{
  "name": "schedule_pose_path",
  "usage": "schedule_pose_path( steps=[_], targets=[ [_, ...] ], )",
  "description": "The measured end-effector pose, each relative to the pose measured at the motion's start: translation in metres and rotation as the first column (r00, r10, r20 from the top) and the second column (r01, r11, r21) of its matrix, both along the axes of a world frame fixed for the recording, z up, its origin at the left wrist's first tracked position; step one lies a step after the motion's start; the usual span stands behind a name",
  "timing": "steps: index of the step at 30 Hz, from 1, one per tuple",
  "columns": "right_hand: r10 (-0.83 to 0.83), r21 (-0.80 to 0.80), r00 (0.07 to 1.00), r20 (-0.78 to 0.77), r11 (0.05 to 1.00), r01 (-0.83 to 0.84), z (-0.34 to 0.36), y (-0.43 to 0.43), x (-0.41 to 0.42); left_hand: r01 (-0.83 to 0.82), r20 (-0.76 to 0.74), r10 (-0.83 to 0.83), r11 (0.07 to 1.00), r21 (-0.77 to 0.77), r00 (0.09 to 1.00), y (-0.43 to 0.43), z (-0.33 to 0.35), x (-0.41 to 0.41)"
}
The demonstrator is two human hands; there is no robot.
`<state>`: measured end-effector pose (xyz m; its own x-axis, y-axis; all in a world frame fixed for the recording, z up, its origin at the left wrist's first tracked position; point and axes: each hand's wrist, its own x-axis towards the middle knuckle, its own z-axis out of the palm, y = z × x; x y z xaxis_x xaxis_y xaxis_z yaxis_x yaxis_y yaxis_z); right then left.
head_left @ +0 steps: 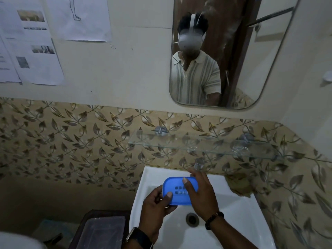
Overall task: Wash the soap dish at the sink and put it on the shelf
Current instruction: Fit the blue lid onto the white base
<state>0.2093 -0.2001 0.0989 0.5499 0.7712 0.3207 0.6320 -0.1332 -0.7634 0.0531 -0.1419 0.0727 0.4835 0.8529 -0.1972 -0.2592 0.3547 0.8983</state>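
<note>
left hand (pixel 154 209) and right hand (pixel 203 194) grip blue soap dish (pixel 177 192), above white sink (pixel 239 218)

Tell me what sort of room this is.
Most likely a small bathroom: a white sink with a drain, a wall mirror above it, and a glass shelf on leaf-patterned tiles.

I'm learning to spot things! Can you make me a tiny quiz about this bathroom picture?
1. True or false: both hands hold the blue soap dish above the white sink.
2. What hangs on the wall just above the sink? A) glass shelf B) towel C) clock
3. Fill in: the right hand has a beaded ____ on its wrist.

Key:
1. True; the left hand grips its near end.
2. A, the glass shelf.
3. Bracelet.
</note>
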Motion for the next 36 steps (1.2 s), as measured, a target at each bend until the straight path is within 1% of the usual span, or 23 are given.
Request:
schedule_pose_path(
  steps=[2,3,4,5,8,9,12,14,17,20,22,24,27,30,31,33,35,36],
  targets=[
    [0.075,-0.009,0.973,-0.216,0.997,-0.079,0.004,-0.005,0.008,-0.005,0.009,0.004,1.0,0.017,1.0,0.006,0.001,-0.001],
    [0.137,0.004,0.928,-0.345,0.99,-0.144,0.006,-0.007,0.011,0.007,0.01,-0.008,0.999,0.035,1.0,0.008,0.002,-0.001],
    [0.188,0.02,0.887,-0.422,0.98,-0.198,0.005,-0.01,0.014,0.024,0.009,-0.024,0.998,0.056,1.0,0.01,0.002,-0.001],
    [0.223,0.039,0.862,-0.454,0.972,-0.231,0.006,-0.012,0.018,0.045,0.003,-0.045,0.996,0.08,0.999,0.012,0.002,-0.002],
    [0.251,0.085,0.878,-0.408,0.968,-0.238,0.006,-0.018,0.023,0.124,-0.037,-0.119,0.981,0.147,0.992,0.012,0.008,-0.002],
    [0.251,0.096,0.874,-0.416,0.968,-0.232,0.006,-0.019,0.023,0.15,-0.05,-0.143,0.975,0.162,0.988,0.011,0.011,-0.001],
    [0.251,0.058,0.888,-0.386,0.967,-0.248,0.005,-0.021,0.025,0.192,-0.093,-0.177,0.962,0.195,0.98,0.007,0.021,0.004],
    [0.267,0.036,0.892,-0.365,0.961,-0.273,0.005,-0.021,0.027,0.173,-0.124,-0.147,0.957,0.232,0.981,0.005,0.025,0.007],
    [0.318,0.037,0.872,-0.372,0.944,-0.328,0.008,-0.023,0.03,0.113,-0.146,-0.072,0.948,0.298,0.987,0.005,0.028,0.008],
    [0.371,-0.008,0.861,-0.348,0.917,-0.398,0.015,-0.029,0.035,0.129,-0.161,-0.069,0.908,0.398,0.985,0.01,0.026,0.003],
    [0.408,-0.043,0.865,-0.293,0.898,-0.438,0.023,-0.034,0.04,0.168,-0.175,-0.095,0.865,0.473,0.98,0.014,0.027,-0.001],
    [0.422,-0.068,0.889,-0.178,0.896,-0.439,0.034,-0.039,0.045,0.196,-0.189,-0.109,0.818,0.54,0.976,0.016,0.03,-0.003],
    [0.412,-0.056,0.909,0.068,0.911,-0.409,0.058,-0.047,0.048,0.231,-0.247,-0.085,0.723,0.651,0.965,0.02,0.041,-0.003],
    [0.381,-0.001,0.861,0.336,0.914,-0.405,0.08,-0.053,0.05,0.246,-0.262,-0.068,0.625,0.741,0.963,0.022,0.057,-0.002],
    [0.368,0.009,0.834,0.411,0.913,-0.407,0.086,-0.054,0.051,0.26,-0.259,-0.092,0.612,0.747,0.961,0.021,0.063,-0.001],
    [0.344,0.03,0.787,0.512,0.909,-0.416,0.097,-0.056,0.05,0.29,-0.241,-0.165,0.629,0.722,0.957,0.016,0.074,0.004],
    [0.328,0.046,0.762,0.558,0.905,-0.423,0.103,-0.059,0.047,0.28,-0.196,-0.2,0.66,0.697,0.96,0.011,0.082,0.009],
    [0.325,0.052,0.756,0.568,0.903,-0.427,0.105,-0.061,0.046,0.257,-0.178,-0.186,0.66,0.706,0.966,0.01,0.084,0.012]
  ],
)
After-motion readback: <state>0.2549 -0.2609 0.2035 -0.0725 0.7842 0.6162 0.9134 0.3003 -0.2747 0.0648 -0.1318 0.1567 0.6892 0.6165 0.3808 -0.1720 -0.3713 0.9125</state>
